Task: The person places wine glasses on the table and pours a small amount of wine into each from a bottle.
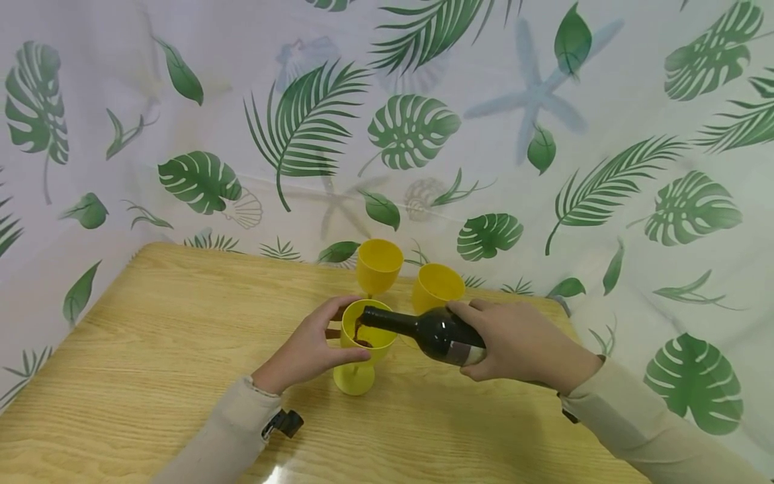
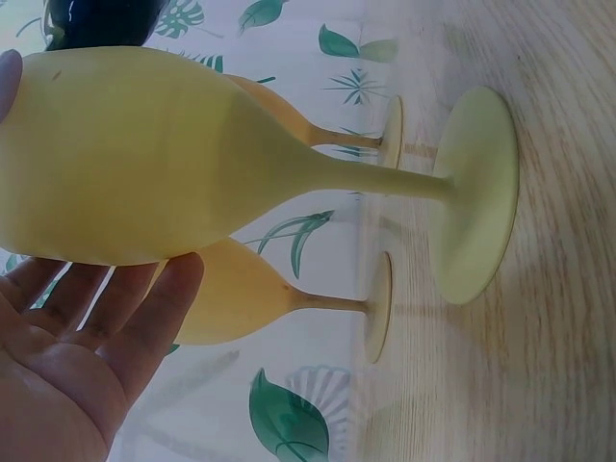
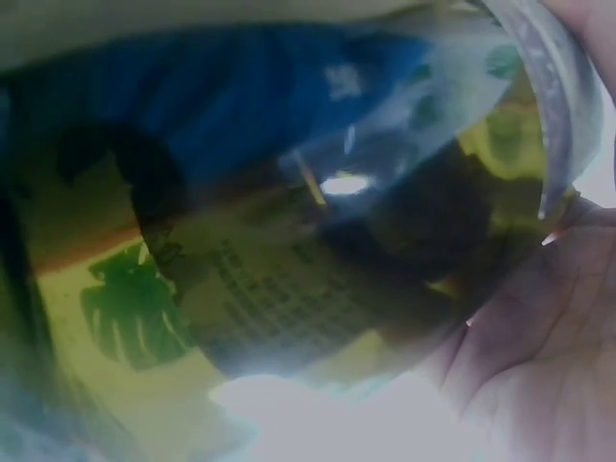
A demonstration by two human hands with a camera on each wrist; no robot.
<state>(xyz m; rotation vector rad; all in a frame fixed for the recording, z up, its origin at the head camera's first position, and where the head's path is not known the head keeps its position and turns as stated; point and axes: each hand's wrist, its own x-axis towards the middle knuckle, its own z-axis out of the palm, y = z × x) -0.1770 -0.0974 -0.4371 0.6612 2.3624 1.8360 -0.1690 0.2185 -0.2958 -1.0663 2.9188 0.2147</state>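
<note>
Two grips | left hand (image 1: 311, 346) half-curled, holding yellow goblet (image 2: 241, 164) by its bowl | right hand (image 1: 523, 339) curling round dark bottle (image 1: 438, 333), tipping neck over goblet, liquid (image 1: 357, 329) streaming in | second goblet (image 1: 379, 265) standing beyond left hand, third goblet (image 1: 437, 286) beyond bottle

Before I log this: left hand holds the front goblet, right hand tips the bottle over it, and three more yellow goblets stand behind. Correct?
Not three: the head view shows only two behind the front goblet, the left goblet and the right goblet. The rest holds.
</note>
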